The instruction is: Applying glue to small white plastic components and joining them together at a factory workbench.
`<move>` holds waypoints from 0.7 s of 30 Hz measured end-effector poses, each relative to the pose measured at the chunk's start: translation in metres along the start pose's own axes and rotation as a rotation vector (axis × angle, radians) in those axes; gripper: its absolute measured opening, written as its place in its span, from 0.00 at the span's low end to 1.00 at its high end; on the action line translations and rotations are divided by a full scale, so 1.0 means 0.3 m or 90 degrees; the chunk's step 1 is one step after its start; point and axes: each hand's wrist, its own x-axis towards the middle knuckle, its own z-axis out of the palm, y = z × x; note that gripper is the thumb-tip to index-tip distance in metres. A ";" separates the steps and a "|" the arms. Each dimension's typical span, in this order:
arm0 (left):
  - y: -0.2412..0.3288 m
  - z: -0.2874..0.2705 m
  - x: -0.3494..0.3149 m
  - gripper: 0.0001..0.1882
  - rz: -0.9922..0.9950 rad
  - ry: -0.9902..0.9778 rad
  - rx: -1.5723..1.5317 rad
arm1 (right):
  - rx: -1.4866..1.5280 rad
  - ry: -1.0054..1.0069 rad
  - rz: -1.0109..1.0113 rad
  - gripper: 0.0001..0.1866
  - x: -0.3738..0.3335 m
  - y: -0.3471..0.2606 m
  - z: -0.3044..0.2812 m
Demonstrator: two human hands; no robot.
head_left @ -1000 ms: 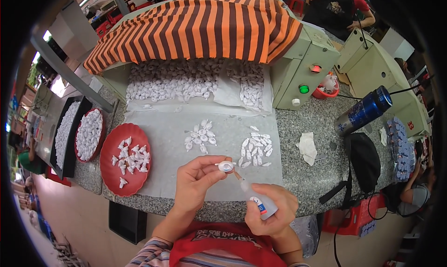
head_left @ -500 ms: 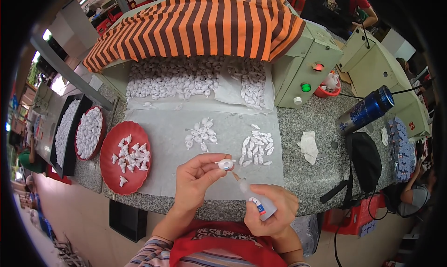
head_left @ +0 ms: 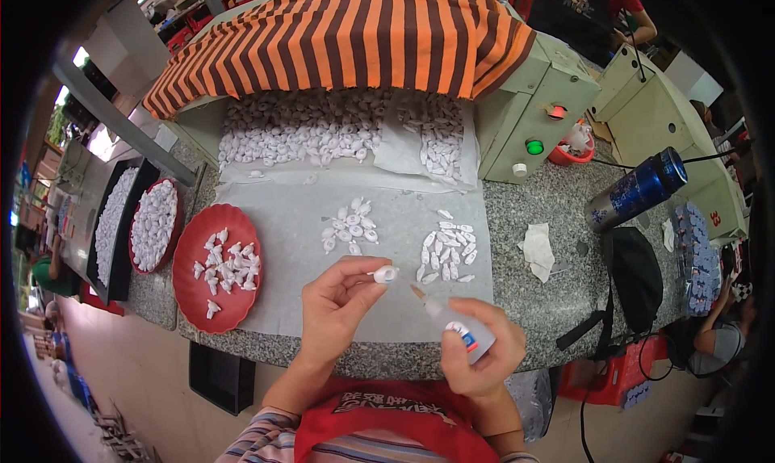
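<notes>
Nearest me, my right hand (head_left: 492, 346) wraps a translucent squeeze bottle (head_left: 476, 338), fingers curled right round it and thumb over the body, a hold that seems chosen to aim and press at once; its brownish nozzle (head_left: 416, 290) slants up towards ten o'clock. Just beyond, my left hand (head_left: 343, 297) has its grip drawn down to a fingertip pinch on one small white piece (head_left: 386, 275), raised above the desk (head_left: 508, 213). I take it by the end, I'd judge, so its marked face stays bare; the nozzle stops short of it, at four o'clock, with a gap between. Taking that piece as the clock's centre, slim white pieces (head_left: 448, 249) lie at two and a pile of rounded ones (head_left: 350, 222) at eleven, set apart on a pale sheet (head_left: 274, 285), probably so the kinds don't mix. At nine, a red scalloped plate (head_left: 234, 314) keeps more loose pieces within easy reach of my left side. Farther out, between two and three, a blue flask (head_left: 638, 188) stands clear of the work. Farthest, at twelve, a striped cloth (head_left: 355, 39) drapes a pale green cabinet (head_left: 517, 128), perhaps to shade the heap of pieces (head_left: 299, 128) beneath.
</notes>
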 end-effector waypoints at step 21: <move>-0.066 -0.103 -0.007 0.15 -0.038 0.001 -0.174 | -0.452 -0.215 0.188 0.13 -0.027 0.364 0.161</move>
